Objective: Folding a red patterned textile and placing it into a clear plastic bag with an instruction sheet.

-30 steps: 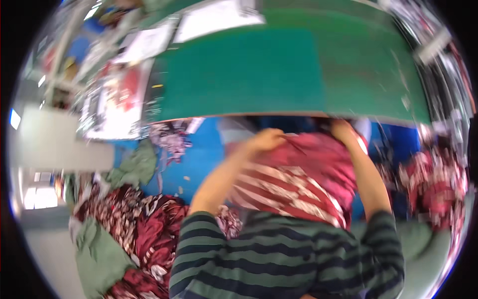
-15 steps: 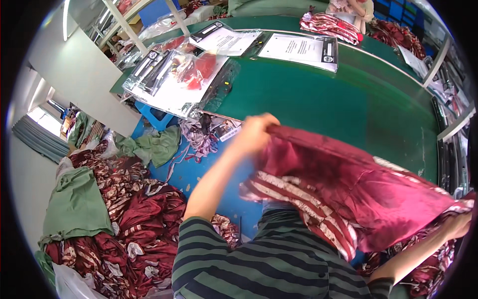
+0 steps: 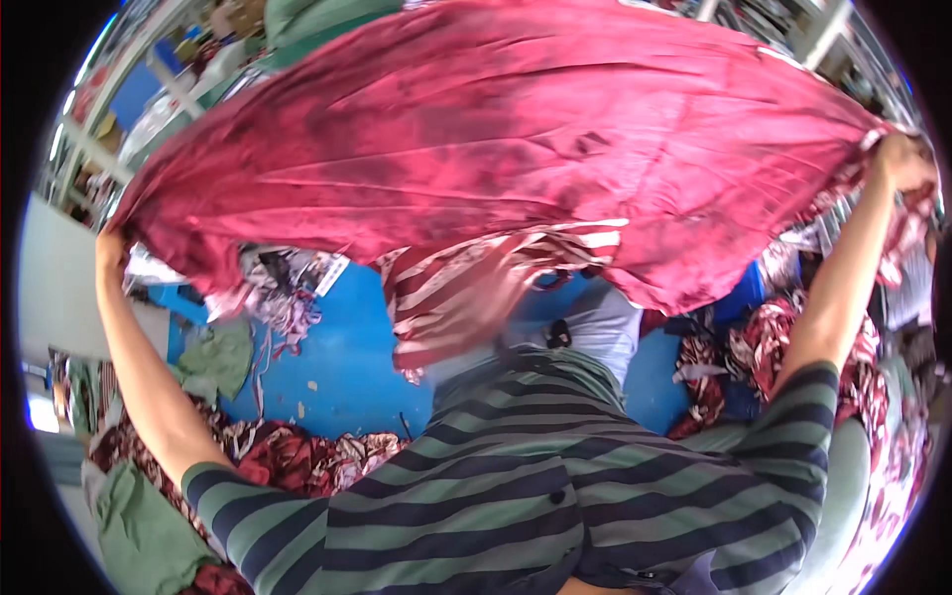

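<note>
Your left hand (image 3: 112, 250), far left, and right hand (image 3: 904, 165), upper right, grip the red cloth (image 3: 516, 129) spread across the top. If one slips, the cloth could flop onto the blue floor (image 3: 347, 347).

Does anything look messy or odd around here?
On the blue floor, small pale scraps lie loose like litter, near a tangled bunch of strips. The red cloth stretched between the left hand and right hand has darker blotches; stain, shadow or dye, I can't tell.
</note>
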`<state>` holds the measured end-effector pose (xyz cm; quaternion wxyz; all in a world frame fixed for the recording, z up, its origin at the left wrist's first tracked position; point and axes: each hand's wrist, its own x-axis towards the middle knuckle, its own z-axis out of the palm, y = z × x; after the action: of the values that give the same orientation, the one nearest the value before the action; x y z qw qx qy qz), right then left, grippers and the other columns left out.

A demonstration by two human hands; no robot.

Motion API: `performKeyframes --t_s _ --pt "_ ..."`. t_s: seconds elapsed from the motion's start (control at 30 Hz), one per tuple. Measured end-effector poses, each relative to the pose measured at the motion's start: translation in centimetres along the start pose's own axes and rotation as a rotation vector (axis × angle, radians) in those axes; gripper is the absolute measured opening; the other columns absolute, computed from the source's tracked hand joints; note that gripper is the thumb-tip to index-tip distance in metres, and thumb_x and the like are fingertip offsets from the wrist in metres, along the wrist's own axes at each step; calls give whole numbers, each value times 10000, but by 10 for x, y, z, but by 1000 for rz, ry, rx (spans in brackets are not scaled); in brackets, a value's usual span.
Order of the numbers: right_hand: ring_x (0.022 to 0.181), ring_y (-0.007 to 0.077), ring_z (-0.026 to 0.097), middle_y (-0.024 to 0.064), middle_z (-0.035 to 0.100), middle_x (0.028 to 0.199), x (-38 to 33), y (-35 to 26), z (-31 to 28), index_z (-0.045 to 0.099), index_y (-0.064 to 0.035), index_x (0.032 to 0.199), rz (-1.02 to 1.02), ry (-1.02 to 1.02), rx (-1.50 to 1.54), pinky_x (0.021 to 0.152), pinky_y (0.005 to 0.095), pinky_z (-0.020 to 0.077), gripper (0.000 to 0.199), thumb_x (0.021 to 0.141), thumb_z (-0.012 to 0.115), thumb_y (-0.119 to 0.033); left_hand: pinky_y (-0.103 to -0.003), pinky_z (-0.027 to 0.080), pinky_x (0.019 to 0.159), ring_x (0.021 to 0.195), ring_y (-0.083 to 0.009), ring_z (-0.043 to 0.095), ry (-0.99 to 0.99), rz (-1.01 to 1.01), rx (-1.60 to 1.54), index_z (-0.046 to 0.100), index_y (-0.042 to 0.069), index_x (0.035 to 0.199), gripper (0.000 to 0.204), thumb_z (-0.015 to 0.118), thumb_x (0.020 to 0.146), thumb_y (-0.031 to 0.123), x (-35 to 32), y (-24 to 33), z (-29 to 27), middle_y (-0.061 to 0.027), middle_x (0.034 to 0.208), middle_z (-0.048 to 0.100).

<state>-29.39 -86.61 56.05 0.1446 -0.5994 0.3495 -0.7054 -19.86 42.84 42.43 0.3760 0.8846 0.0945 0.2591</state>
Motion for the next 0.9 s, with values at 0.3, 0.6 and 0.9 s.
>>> performKeyframes --t_s 0.3,0.6,0.9 --pt "758 383 651 262 658 899 -35 11 -12 551 62 942 -411 273 257 706 428 519 253 954 591 -187 -361 566 792 876 -253 671 515 62 -248 726 75 1033 215 539 932 108 -24 44 128 -98 938 722" --pt "547 252 588 154 666 730 -50 38 -16 650 29 816 -614 340 155 523 368 459 350 962 641 -290 -426 523 865 878 -305 682 1309 368 188 771 44 934 264 567 874 201 -64 -21 139 -146 978 748" --pt "1002 326 592 169 570 1205 -172 24 212 624 -167 1198 -466 -189 -583 808 479 511 482 951 552 -575 -443 425 1062 1156 -337 604 1013 430 1131 763 118 1058 259 623 867 224 60 -32 177 -19 1254 697"
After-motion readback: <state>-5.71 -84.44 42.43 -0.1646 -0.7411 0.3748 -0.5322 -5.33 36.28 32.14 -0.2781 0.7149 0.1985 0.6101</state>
